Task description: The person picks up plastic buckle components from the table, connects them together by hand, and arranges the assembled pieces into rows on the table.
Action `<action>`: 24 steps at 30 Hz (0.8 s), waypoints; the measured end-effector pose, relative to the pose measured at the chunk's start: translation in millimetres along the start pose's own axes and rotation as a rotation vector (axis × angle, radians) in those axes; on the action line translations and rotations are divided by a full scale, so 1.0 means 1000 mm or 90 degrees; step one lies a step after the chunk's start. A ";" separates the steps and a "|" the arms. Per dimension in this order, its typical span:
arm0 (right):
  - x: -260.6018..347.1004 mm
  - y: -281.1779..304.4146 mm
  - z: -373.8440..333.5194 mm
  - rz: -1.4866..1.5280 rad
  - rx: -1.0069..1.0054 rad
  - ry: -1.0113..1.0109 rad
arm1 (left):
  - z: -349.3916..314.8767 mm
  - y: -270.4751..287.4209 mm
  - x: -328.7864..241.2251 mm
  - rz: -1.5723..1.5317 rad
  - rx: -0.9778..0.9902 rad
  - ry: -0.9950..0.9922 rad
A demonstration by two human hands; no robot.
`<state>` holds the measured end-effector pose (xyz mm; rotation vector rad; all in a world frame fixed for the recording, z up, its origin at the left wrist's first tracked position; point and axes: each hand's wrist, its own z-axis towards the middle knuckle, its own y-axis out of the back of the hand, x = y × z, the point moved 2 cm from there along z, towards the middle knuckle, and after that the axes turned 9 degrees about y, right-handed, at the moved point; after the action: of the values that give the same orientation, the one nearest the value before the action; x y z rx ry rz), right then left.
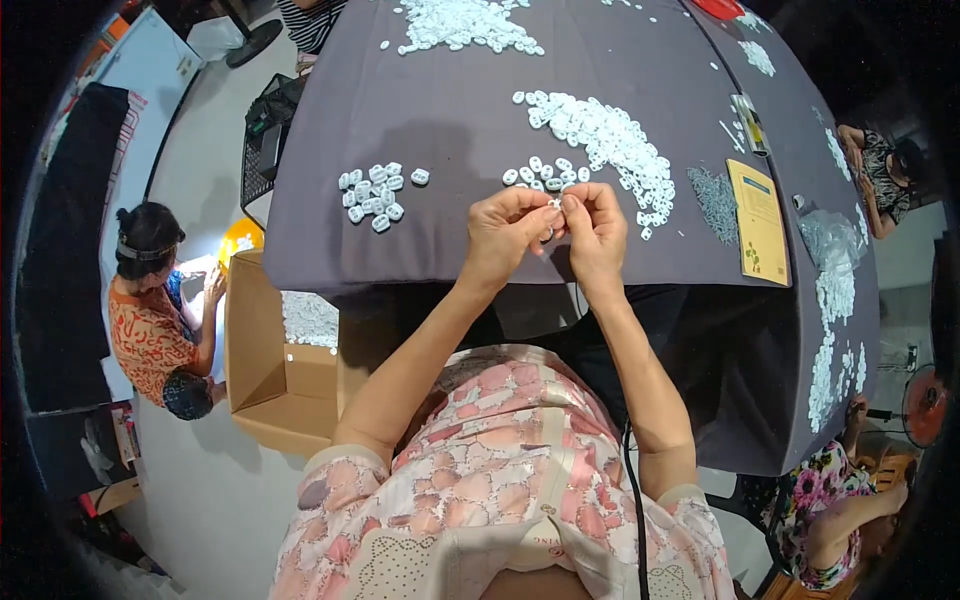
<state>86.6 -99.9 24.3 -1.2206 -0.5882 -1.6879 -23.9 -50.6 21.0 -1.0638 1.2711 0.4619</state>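
Over the near edge of the dark grey tablecloth, my left hand and my right hand meet with thumbs and fingertips pinched. Between them is a small white plastic piece, mostly covered by the fingers, so its exact shape is hidden. A few white oval pieces with dark holes lie just beyond my fingertips. Behind these, a larger heap of similar white pieces curves to the right. A separate small cluster of white pieces rests to the left of my hands.
A small grey heap of thin parts lies beside a yellow booklet on the right. More white pieces spread at the far side. An open cardboard box stands left of the table. Other people sit left and right; a fan is at right.
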 end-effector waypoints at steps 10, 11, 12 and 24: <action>0.006 -0.001 -0.005 0.051 0.078 -0.049 | -0.013 0.003 -0.008 0.107 -0.046 -0.024; 0.008 0.000 -0.003 0.035 0.109 -0.048 | -0.014 0.004 -0.008 0.106 -0.046 -0.023; 0.009 0.001 -0.001 0.020 0.140 -0.046 | -0.013 0.005 -0.009 0.152 -0.053 -0.037; 0.009 0.003 0.001 -0.015 0.179 -0.087 | -0.011 0.014 -0.013 0.358 -0.044 -0.147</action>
<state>88.8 -104.2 32.2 -1.1334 -0.8935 -1.4890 -44.9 -50.2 28.0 -0.6710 1.3437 1.0301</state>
